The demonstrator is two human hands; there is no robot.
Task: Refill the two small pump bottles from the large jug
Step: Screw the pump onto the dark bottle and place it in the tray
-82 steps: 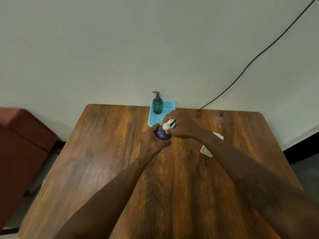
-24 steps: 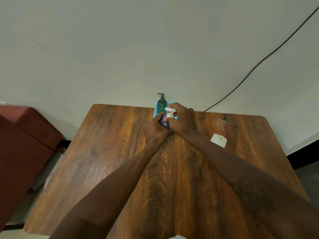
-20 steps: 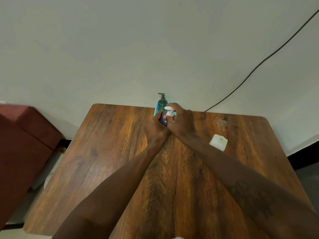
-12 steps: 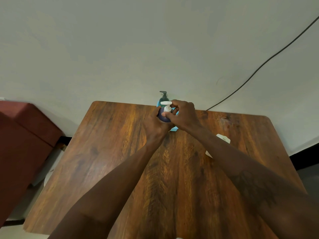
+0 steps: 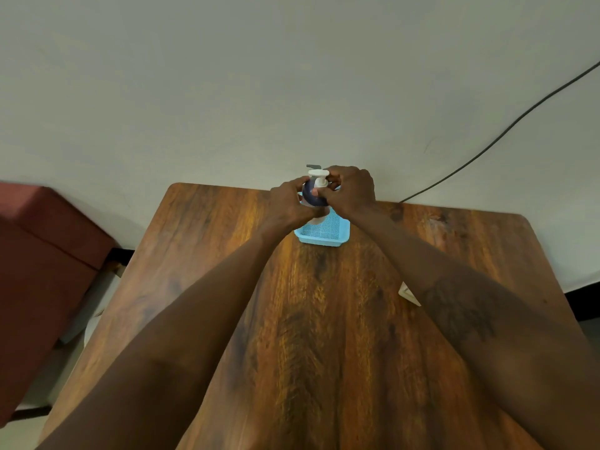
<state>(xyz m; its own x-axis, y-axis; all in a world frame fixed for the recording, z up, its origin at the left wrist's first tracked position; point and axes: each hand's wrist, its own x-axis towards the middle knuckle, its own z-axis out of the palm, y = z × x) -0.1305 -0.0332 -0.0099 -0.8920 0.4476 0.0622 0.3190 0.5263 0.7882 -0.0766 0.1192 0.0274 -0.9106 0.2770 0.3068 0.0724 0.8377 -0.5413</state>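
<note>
Left hand (image 5: 289, 206) curls round the purple bottle (image 5: 310, 197) above the tray (image 5: 324, 237); right hand (image 5: 352, 190) pinches its white pump (image 5: 318, 177).

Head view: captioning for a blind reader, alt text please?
A left hand grips a dark blue round pump bottle while the right hand pinches its white pump, at a light blue mesh tray on a brown wooden table.

Purple pump bottle (image 5: 309, 197), white-topped, held upright over blue tray (image 5: 324, 233).
</note>
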